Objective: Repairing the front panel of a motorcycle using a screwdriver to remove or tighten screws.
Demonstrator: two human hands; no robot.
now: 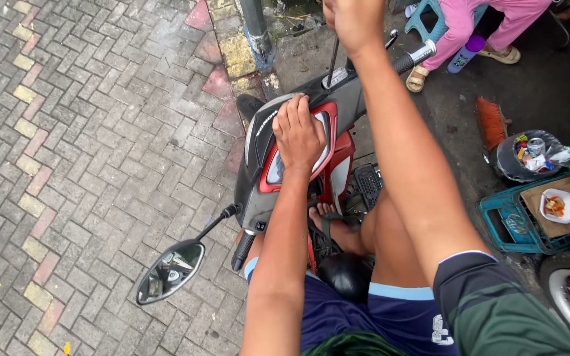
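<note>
**A:** Start close in. What sits nearest you?

**B:** My own lap: blue shorts, bare knees, and I'm seated on the scooter. Just left of its near handlebar grip hangs the left mirror, out over the brick paving.

**A:** And your left hand?

**B:** My left hand lies flat and released on top of the scooter's dashboard panel, fingers stretched forward over the red-trimmed cover. It presses down on it and grips nothing.

**A:** The right one?

**B:** Farther out, beyond the dashboard panel, my right hand is clenched round a thin dark rod that rises from the scooter's far side, near the right handlebar grip. The rod's lower end meets the bodywork; I can't tell exactly what it joins.

**A:** What lies around the scooter?

**B:** To its right, a green crate topped with cardboard carries two small white food trays. A little beyond that, a black bag of rubbish and an orange brush rest on the dark ground.

**A:** Anything farther still?

**B:** Past the scooter's right grip, a person in pink trousers sits on a blue stool, sandalled feet on the ground, a purple bottle beside them.
</note>
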